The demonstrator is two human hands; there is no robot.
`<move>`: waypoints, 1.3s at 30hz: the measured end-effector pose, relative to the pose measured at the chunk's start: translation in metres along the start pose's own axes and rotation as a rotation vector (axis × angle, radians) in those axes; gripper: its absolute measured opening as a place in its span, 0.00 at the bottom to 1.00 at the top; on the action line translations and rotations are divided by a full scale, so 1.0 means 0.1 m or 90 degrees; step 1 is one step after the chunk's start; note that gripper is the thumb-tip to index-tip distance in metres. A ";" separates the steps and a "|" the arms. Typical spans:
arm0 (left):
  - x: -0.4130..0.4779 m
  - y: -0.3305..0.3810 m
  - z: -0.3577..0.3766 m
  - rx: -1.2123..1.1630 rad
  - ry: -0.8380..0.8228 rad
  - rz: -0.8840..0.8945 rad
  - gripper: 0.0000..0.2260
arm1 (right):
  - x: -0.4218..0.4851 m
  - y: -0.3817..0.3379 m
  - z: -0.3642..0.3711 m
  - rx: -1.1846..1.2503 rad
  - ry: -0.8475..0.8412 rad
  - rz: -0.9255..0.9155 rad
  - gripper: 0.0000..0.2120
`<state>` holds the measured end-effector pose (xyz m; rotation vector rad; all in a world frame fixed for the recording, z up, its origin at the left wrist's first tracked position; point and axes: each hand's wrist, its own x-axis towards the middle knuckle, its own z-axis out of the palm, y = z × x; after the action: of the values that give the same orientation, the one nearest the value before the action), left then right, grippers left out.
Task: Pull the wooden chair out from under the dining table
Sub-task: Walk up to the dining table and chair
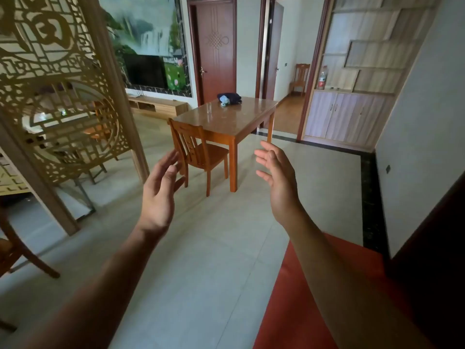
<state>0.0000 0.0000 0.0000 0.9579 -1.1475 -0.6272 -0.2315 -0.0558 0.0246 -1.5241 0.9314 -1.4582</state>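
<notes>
A wooden chair (201, 152) with a slatted back stands at the near-left side of the dining table (234, 122), its seat partly under the tabletop. Both stand some way off across the tiled floor. My left hand (158, 190) is raised in front of me with its fingers apart, overlapping the chair's back in view but nearer to me. My right hand (276, 177) is raised too, palm turned inward, fingers spread, empty. Neither hand touches the chair.
A glass (209, 107) and a dark bundle of cloth (229, 99) sit on the table. A carved lattice screen (60, 96) stands at left, with another chair (15, 250) at the left edge. A red surface (314, 285) lies at lower right. Doors and a cabinet (347, 117) stand behind.
</notes>
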 end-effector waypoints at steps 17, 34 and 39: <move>2.42 -1.26 -0.64 0.005 -0.014 -0.020 0.14 | 2.30 1.13 1.23 -0.001 0.052 0.006 0.14; 5.45 -3.21 -0.87 0.056 -0.034 -0.005 0.15 | 5.28 2.69 2.26 -0.013 0.043 -0.002 0.21; 6.38 -3.68 -0.74 0.047 -0.032 -0.006 0.15 | 6.29 3.05 2.48 0.004 0.018 0.015 0.25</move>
<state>0.2915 -0.6797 -0.0336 1.0162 -1.2185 -0.6228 0.0608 -0.7375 -0.0052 -1.4860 0.9570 -1.4682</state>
